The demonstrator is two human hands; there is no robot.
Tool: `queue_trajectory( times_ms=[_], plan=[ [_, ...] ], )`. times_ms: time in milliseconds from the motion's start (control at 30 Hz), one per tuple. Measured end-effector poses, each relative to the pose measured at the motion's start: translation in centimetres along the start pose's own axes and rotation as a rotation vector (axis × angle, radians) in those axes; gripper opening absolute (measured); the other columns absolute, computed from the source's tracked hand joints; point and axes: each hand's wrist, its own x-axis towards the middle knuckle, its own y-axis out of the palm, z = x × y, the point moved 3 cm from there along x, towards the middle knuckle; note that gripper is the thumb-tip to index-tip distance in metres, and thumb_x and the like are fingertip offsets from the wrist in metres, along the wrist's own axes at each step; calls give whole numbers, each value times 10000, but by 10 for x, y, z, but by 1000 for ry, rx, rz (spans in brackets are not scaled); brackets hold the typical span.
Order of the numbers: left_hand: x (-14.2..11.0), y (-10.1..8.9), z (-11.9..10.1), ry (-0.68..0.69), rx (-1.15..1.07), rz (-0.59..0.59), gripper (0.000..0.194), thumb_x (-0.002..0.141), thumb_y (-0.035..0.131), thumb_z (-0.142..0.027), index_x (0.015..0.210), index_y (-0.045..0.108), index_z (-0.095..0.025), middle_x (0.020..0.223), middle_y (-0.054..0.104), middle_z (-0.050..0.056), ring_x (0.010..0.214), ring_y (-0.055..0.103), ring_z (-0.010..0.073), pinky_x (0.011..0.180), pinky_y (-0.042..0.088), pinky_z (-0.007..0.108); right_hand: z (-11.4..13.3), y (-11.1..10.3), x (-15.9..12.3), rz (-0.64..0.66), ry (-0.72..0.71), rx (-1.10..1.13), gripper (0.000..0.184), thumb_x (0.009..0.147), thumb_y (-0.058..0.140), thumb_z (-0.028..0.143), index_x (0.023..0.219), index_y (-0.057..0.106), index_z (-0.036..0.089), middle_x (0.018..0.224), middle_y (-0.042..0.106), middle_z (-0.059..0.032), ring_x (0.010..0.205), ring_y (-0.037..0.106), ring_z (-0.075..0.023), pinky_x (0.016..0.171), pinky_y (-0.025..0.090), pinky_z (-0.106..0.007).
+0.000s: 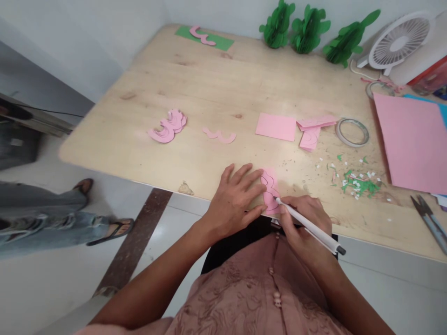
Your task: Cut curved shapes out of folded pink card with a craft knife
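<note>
My right hand [307,216] is closed round a white pen [310,226], its tip down on a small pink paper piece [269,186] at the table's front edge. A dark curvy outline runs along that paper. My left hand [239,197] lies flat with fingers spread, its fingertips on the paper's left side. Beyond my hands lies a thin wavy pink cutout [220,136]. To its left is a stack of scalloped pink cutouts [169,126]. A pink paper rectangle [275,126] and folded pink pieces [310,135] lie farther right.
Tape rolls [352,132], green and white scraps [359,184], scissors [428,216] and large pink sheets [412,144] occupy the right. Green paper cacti [310,29] and a white fan [400,44] stand at the back. A person's legs [52,223] show at left, beside the table.
</note>
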Motion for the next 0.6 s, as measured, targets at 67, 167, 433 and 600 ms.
queue_trajectory(
  times_ms=[67, 167, 433, 600],
  plan=[
    [0, 0, 0, 0, 2, 3, 269, 903, 547, -401, 1106, 610, -236, 1439, 505, 63, 1389, 350, 307, 1150, 194, 536, 0, 0, 0, 9, -3, -1, 73, 890, 565, 180, 869, 630, 205, 740, 694, -14, 677, 614, -167, 699, 428, -323],
    [0, 0, 0, 0, 5, 4, 277, 906, 542, -406, 1113, 605, -234, 1440, 505, 62, 1390, 348, 309, 1149, 194, 541, -1, 0, -1, 17, -3, -1, 62, 882, 577, 169, 878, 631, 200, 741, 685, -16, 679, 599, -167, 702, 424, -326],
    [0, 1, 1, 2, 1, 1, 272, 900, 547, -412, 1100, 605, -238, 1443, 500, 62, 1394, 340, 306, 1153, 189, 541, 0, -2, -2, 51, -40, -24, 61, 876, 573, 171, 891, 624, 200, 756, 685, -20, 686, 601, -173, 708, 424, -331],
    [0, 1, 0, -1, 2, -3, 268, 901, 547, -407, 1101, 606, -239, 1445, 499, 60, 1390, 347, 303, 1154, 189, 540, 2, -3, 0, 58, -52, -37, 58, 880, 567, 167, 885, 616, 197, 748, 683, -19, 678, 596, -173, 711, 424, -335]
  ],
)
